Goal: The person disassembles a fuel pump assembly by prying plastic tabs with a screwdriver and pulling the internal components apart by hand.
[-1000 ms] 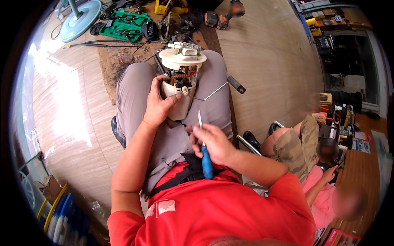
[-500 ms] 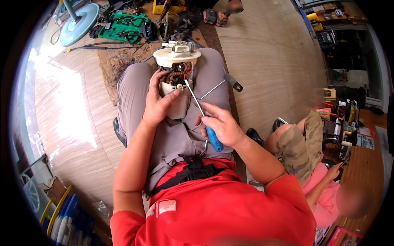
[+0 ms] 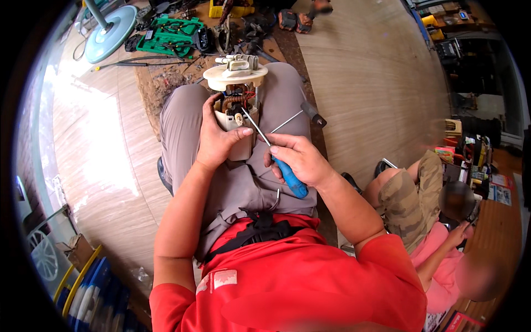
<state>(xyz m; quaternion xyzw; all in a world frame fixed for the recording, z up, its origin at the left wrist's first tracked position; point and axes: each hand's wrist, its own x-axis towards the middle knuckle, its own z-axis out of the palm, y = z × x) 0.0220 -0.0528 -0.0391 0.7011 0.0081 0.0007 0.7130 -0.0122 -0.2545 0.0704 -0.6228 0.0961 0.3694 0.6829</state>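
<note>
An off-white fuel pump module stands between my thighs, its round flange at the far end and brown corrugated hose and red wires below it. My left hand is wrapped round the module's cup, thumb across the near side. My right hand grips a screwdriver by its blue handle. Its thin metal shaft points up and left, with the tip at the upper part of the cup, close to the wires; whether it touches cannot be made out. A second long-shafted tool with a dark handle lies across my right thigh.
Beyond my knees lie a green tool case, a dark cable and cordless tool batteries near a brown board. A fan base stands far left. A person in camouflage shorts sits at my right.
The screwdriver's tip has shifted left, in toward the module's wires. My left thumb has slid to the right across the cup. The person at the right has moved their hands slightly.
</note>
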